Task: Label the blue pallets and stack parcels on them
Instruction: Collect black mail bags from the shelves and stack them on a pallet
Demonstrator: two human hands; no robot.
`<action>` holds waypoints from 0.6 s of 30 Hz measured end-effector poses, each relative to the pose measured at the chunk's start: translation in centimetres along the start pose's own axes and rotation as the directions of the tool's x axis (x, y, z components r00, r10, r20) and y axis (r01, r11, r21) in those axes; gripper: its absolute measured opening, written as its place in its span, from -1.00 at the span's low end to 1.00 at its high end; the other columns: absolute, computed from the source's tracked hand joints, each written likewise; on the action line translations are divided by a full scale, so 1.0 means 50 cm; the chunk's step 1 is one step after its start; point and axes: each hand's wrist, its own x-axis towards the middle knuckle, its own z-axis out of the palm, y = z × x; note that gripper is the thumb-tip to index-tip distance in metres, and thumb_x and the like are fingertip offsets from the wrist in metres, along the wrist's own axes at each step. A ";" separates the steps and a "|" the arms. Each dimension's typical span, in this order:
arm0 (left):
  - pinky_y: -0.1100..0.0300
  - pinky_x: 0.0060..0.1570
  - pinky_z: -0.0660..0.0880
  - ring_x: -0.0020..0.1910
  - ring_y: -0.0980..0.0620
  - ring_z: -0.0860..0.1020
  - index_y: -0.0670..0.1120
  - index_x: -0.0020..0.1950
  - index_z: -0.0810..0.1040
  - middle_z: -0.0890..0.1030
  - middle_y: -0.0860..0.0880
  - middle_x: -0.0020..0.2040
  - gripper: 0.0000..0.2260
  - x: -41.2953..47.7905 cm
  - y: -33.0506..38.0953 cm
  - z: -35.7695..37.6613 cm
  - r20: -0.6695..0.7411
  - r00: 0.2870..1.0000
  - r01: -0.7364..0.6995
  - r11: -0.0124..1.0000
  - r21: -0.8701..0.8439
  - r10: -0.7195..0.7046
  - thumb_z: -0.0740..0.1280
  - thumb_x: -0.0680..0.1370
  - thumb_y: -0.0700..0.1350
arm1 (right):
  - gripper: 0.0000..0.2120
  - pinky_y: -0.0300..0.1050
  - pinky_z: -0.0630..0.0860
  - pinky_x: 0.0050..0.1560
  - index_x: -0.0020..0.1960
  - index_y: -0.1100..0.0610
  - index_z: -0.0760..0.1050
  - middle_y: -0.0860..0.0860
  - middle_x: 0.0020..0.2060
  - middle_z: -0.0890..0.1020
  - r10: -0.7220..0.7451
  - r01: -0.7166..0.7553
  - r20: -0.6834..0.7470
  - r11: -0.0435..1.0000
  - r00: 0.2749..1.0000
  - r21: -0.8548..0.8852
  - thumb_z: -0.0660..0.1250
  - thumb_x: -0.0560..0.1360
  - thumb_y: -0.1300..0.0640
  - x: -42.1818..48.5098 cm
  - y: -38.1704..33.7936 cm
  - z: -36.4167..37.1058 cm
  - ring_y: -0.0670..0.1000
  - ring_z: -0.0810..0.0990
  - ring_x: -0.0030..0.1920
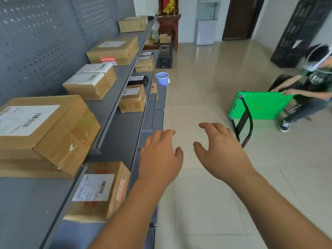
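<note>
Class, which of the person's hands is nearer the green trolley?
Right. The right hand hovers open just left of the green trolley, by its handle. The left hand is farther left, open, beside the shelf.

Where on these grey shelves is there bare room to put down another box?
The top grey metal shelf is bare on the near side of the large brown cardboard parcel. The second shelf is bare between the white-labelled cardboard parcel and the stacked small parcels. Further along, the top shelf is crowded.
</note>
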 end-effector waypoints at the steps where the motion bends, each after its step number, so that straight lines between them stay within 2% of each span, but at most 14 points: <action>1: -0.05 0.31 0.38 0.39 -0.05 0.39 0.09 0.50 0.38 0.42 0.04 0.47 -0.57 0.026 -0.001 0.011 0.013 1.000 0.000 1.000 0.000 0.000 0.30 0.63 0.06 | -0.45 0.08 0.37 0.39 0.53 -0.04 0.30 -0.03 0.46 0.41 0.020 -0.020 -0.010 1.000 1.000 -0.004 0.27 0.57 -0.08 0.021 0.012 0.001 0.11 0.34 0.43; 6: -0.05 0.33 0.36 0.41 -0.05 0.38 0.08 0.50 0.39 0.42 0.04 0.46 -0.57 0.158 0.013 0.067 0.060 0.998 -0.031 0.999 0.014 0.030 0.30 0.63 0.04 | -0.46 0.11 0.39 0.36 0.51 0.00 0.34 0.00 0.43 0.44 0.081 -0.081 -0.033 0.997 0.996 0.005 0.29 0.56 -0.06 0.139 0.078 0.016 0.15 0.36 0.40; 12: -0.03 0.33 0.36 0.40 -0.07 0.38 0.06 0.51 0.38 0.42 0.02 0.46 -0.56 0.356 0.064 0.127 0.042 0.999 -0.020 0.997 0.074 0.017 0.30 0.63 0.04 | -0.47 0.09 0.38 0.34 0.51 -0.01 0.34 0.01 0.43 0.44 0.129 -0.129 -0.007 0.992 0.992 0.015 0.27 0.57 -0.10 0.327 0.187 0.031 0.17 0.36 0.39; 18: -0.07 0.36 0.36 0.43 -0.07 0.37 0.06 0.52 0.39 0.42 0.02 0.47 -0.56 0.542 0.126 0.179 0.015 1.000 0.018 0.997 0.077 -0.019 0.31 0.63 0.03 | -0.47 0.07 0.40 0.31 0.50 0.00 0.35 0.02 0.41 0.46 0.050 -0.050 0.003 0.999 0.999 0.006 0.24 0.58 -0.12 0.549 0.241 0.009 0.16 0.40 0.36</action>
